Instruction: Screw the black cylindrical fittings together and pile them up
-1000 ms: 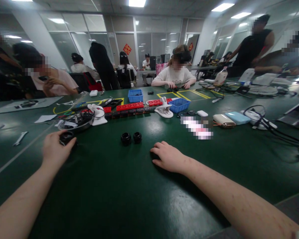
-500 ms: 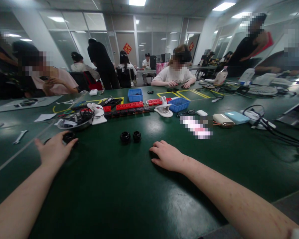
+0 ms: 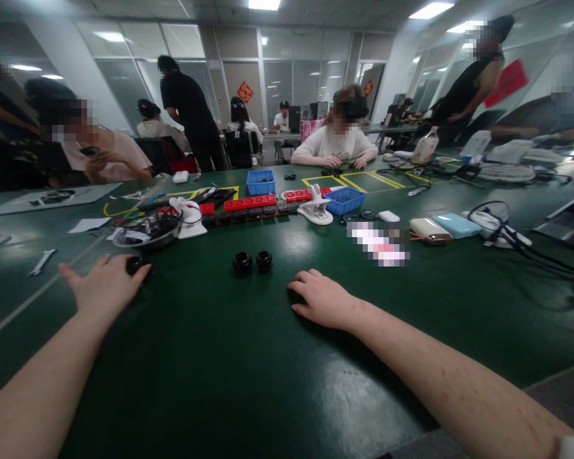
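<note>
My left hand reaches to the left side of the table, palm down. Its thumb and forefinger lie around a glossy black round part, partly hidden by the hand, while the outermost finger sticks out to the left. Near the middle stand two similar black hollow round parts, the left one slightly bigger than the right one. To the right of this pair my right hand rests on the table, open, with loosely bent fingers and nothing visible in them.
Behind the parts are a metal bowl of cables, white clip stands, red-and-black blocks and blue bins. A wrench lies far left. Cables and power banks sit right. A person works across the table.
My left hand has shifted slightly left and its fingers cover more of the black parts under it. My right hand stays put. A standing person in the background has turned.
</note>
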A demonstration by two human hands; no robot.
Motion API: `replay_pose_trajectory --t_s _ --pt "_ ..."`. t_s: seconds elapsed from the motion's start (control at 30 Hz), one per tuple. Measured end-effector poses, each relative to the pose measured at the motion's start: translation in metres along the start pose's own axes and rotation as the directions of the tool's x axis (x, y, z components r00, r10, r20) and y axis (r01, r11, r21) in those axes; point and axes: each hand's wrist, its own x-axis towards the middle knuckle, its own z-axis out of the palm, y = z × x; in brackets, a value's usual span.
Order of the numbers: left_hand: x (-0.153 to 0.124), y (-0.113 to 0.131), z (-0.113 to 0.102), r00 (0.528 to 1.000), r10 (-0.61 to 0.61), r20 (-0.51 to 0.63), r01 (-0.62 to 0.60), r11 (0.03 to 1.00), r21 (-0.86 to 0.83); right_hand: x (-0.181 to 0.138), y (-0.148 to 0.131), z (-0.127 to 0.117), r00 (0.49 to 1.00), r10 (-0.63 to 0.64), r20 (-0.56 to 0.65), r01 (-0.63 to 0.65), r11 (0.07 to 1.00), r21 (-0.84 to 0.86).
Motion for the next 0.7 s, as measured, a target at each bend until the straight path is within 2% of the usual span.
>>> replay_pose_trajectory --t_s 0.2,0.37,0.7 --pt "0.0006 -0.0007 -0.0006 1.000 0.000 0.023 0.000 1.000 0.000 -0.0006 -0.0005 -0.0014 1.000 -0.001 -0.004 0.001 1.000 -0.005" --pt "-0.0033 -0.0003 -0.0012 1.000 0.011 -0.003 -0.011 1.000 0.009 -0.0007 -0.0008 -0.0014 1.000 0.000 -0.002 0.000 1.000 -0.007" --pt "-0.0074 0.0077 -0.0032 0.984 0.002 -0.180 0.002 1.000 0.018 0.0003 -0.0002 0.0003 1.000 -0.002 -0.003 0.002 1.000 -0.004"
